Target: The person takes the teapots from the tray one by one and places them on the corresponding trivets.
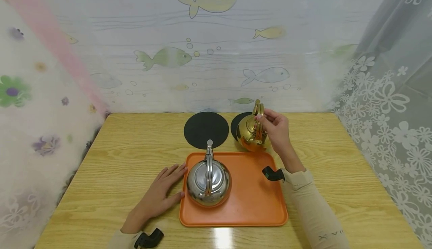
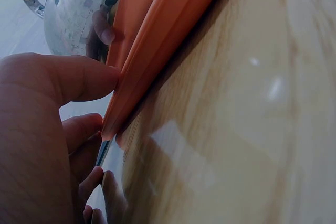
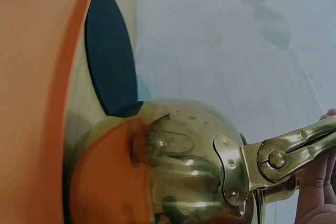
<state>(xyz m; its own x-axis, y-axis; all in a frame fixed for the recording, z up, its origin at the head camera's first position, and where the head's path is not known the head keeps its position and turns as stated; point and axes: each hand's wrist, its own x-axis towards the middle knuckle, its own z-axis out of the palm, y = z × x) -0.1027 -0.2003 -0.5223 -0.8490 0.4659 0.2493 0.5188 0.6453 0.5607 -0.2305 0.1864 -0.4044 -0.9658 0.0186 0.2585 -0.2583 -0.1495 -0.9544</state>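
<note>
My right hand (image 1: 278, 129) grips the raised handle of a shiny gold kettle (image 1: 247, 133) by the tray's far edge, thumb on the near side. In the head view the kettle overlaps much of a round black mat (image 1: 235, 123). Seen from the right wrist, the gold kettle (image 3: 184, 145) shows its handle hinge, close beside the tray rim. My left hand (image 1: 156, 194) has its fingers spread, with thumb and fingertips touching the left rim of an orange tray (image 1: 256, 196). A silver kettle (image 1: 209, 185) stands upright on the tray's left half, handle raised.
A second round black mat (image 1: 206, 129) lies at the back of the wooden table (image 1: 135, 140), behind the silver kettle. A fish-patterned curtain (image 1: 216, 72) hangs along the back edge, with more patterned cloth at both sides. Black wrist mounts (image 1: 272, 174) stick out from both sleeves.
</note>
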